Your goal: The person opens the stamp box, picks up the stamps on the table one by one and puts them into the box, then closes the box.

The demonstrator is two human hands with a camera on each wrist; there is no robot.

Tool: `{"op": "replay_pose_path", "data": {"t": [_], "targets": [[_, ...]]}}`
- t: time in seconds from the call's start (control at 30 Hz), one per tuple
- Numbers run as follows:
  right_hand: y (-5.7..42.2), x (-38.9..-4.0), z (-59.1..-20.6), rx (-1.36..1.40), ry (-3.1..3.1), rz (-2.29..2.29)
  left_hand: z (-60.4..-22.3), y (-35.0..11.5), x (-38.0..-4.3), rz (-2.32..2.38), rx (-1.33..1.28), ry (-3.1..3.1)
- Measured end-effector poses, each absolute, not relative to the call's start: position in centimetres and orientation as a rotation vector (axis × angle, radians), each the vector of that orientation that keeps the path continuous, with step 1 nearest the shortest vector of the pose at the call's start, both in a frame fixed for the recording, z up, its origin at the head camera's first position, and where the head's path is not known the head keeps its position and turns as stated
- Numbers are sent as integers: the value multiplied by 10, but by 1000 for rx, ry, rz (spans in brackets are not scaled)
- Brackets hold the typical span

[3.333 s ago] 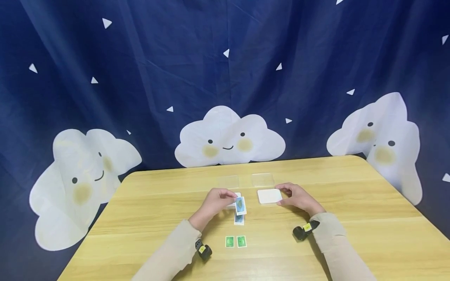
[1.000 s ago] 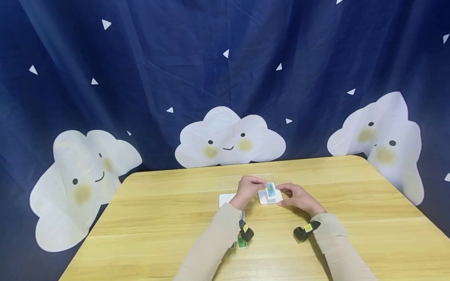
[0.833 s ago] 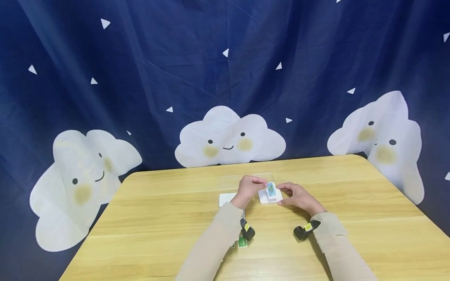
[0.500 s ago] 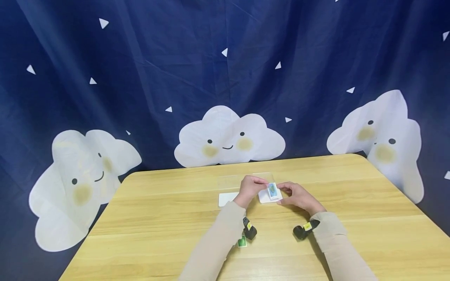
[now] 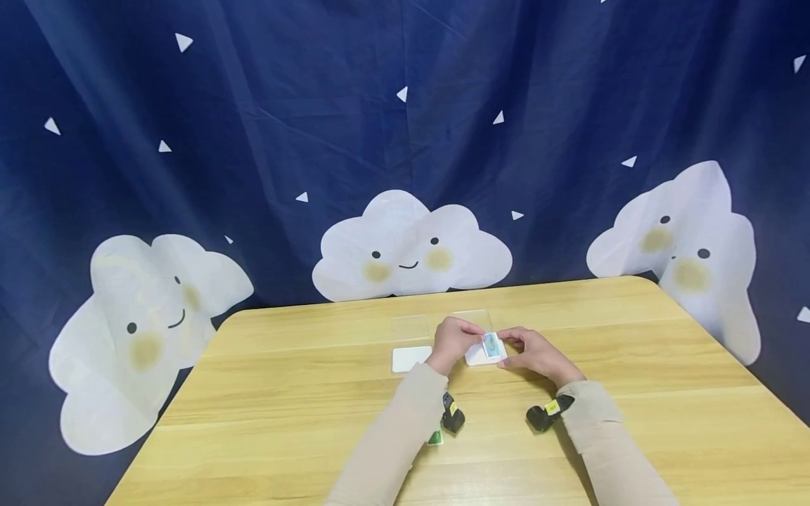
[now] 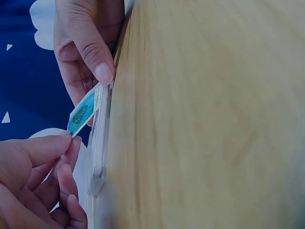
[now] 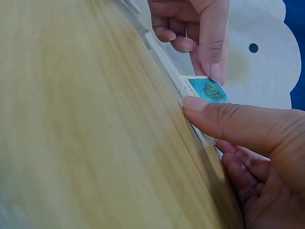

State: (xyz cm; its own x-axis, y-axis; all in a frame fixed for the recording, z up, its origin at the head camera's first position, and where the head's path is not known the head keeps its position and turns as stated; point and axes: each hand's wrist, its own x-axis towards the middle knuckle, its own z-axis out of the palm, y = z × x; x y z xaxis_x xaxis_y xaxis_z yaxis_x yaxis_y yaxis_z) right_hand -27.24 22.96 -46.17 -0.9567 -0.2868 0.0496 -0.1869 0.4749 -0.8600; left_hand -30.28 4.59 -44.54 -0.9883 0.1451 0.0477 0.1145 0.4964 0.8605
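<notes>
Pinching a small, white-bordered card (image 5: 491, 346) near one corner with the thumb and fingers of the left hand (image 5: 454, 343); holding it aslant over a flat, round-cornered white block (image 5: 477, 357), with its lower end down at the block. Gripping that block's right side with the right hand (image 5: 536, 351), thumb at the near edge, fingers towards the far one. Laid out plainly in the head view: on a smooth, streaky-grained wooden table (image 5: 285, 407), a matching oblong slab (image 5: 410, 359) to the left, two thin see-through sheets (image 5: 471, 318) farther back. To be seen only from the head: a green card (image 5: 435, 438), partly hidden by the left sleeve (image 5: 395, 439). Shown more sharply from the wrists: a leafy green oval on the glossy blue face, and clear, layered edging along the block. Legible in neither: fine print on the pale margin, caught by the right wrist camera.
</notes>
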Motion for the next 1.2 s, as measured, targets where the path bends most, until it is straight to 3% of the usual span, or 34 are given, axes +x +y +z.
{"op": "replay_pose_path", "data": {"t": [1.2], "targets": [[231, -273, -464, -448, 2570, -1559, -449, 54, -308, 1401, 203, 2738]]}}
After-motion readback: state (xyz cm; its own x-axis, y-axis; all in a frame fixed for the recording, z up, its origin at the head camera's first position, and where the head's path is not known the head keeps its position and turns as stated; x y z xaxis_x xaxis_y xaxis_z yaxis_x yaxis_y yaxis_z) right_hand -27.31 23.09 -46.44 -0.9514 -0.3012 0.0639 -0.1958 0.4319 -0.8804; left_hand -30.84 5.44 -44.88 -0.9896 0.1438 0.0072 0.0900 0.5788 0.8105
